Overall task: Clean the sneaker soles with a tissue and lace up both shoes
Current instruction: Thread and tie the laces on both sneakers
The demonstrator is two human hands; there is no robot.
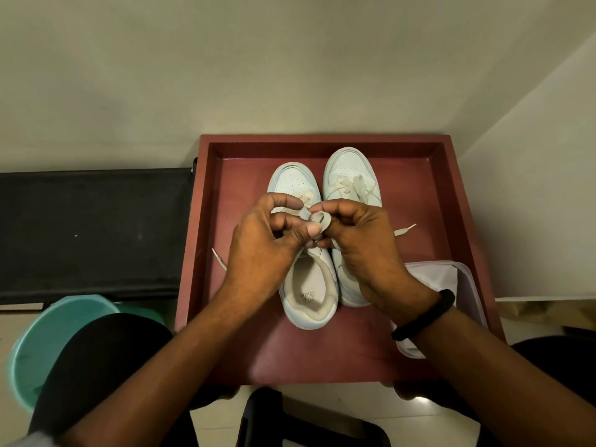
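L hand [264, 233] & R hand [358, 233] both pinch a looped lace [320, 220] over the nearer sneaker [309, 285], w/ the other sneaker [350, 166] touching its right side, both in the red tray [451, 188], tissue container [458, 279] near R wrist

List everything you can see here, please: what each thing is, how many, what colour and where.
sneakers: 2, white, side by side in the tray
tray: 1, dark red, centre
lace: 1, off-white, looped between both hands
container: 1, pale, tray's near right corner, white sheet inside
bucket: 1, teal, floor at lower left
bench: 1, black, left of tray
wristband: 1, black, right wrist
left hand: pinches the lace
right hand: pinches the lace
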